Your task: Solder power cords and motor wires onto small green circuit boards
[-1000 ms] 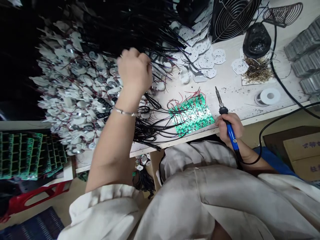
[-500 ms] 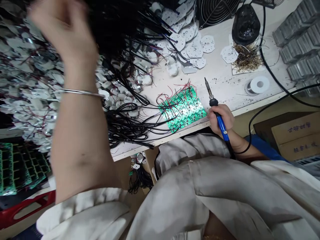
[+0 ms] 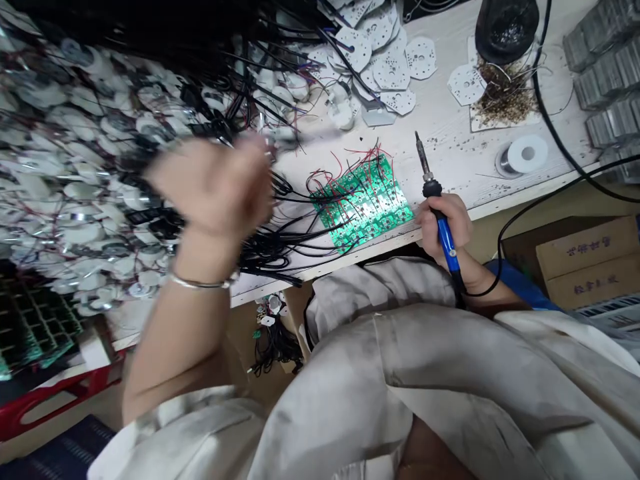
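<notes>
My right hand [image 3: 447,223] grips a blue-handled soldering iron [image 3: 434,197] at the bench's front edge, its tip pointing away from me beside a green circuit board panel [image 3: 364,205] bristling with red and black wires. My left hand [image 3: 215,190] is blurred by motion above a tangle of black leads [image 3: 280,247], fingers curled; a smeared white part shows at its fingertips, and I cannot make out whether it is held. A silver bracelet [image 3: 200,283] circles that wrist.
A big heap of white parts with wires [image 3: 75,167] covers the left of the bench. White round boards [image 3: 390,67] lie at the back. A solder spool [image 3: 523,155], a dark iron stand [image 3: 505,23] and cardboard boxes [image 3: 585,260] are at right. Green panels [image 3: 30,320] are stacked low left.
My left hand swung up and left over the heap, then came back down towards the black leads near the green panel. The right hand stayed put with the iron.
</notes>
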Demonstrator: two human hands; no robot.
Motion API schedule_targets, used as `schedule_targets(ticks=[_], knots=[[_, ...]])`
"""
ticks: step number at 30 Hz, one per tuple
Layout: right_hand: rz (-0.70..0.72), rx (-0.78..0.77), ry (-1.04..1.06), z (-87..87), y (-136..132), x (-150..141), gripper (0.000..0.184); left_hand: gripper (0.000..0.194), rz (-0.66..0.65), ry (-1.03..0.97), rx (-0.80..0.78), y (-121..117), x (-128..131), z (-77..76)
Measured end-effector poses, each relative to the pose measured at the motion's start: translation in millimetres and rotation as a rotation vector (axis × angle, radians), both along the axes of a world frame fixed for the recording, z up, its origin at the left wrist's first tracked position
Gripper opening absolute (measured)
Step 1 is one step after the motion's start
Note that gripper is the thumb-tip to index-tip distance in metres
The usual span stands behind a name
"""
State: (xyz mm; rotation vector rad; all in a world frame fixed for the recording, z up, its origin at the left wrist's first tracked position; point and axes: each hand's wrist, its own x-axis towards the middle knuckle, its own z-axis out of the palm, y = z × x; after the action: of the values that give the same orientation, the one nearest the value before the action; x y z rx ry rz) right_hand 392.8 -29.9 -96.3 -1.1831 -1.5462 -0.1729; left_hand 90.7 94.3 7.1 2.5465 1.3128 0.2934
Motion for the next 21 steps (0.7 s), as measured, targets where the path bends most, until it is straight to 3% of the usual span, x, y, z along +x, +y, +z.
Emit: schedule_targets(ticks=[4,7,14,18,21], knots=[[-0.007,-0.007,0.049,-3.5,-1,0,0.023,0.033,-0.12,-0.019,0.059,-38,23,-41.6],[-0.024,-0.049,0.047,-6.4,-2,1,0.021,0.029,-0.2,-0.097,0.021,-59,34,-55.6],[0.009,-0.09,0.1,-5.7,-4,1,0.021,0.032,-0.199,-0.237,-0.108,-73,57,-45.3],[0.059,-0.076,0.144,-3.3,-3,1,0.025,0.025,-0.042,-0.41,-0.166,-69,71,-39.8],[0.071,-0.08,0.149,-1.2,-3,1,0.026,0.022,0.082,-0.418,-0.139,-62,78,-46.6]])
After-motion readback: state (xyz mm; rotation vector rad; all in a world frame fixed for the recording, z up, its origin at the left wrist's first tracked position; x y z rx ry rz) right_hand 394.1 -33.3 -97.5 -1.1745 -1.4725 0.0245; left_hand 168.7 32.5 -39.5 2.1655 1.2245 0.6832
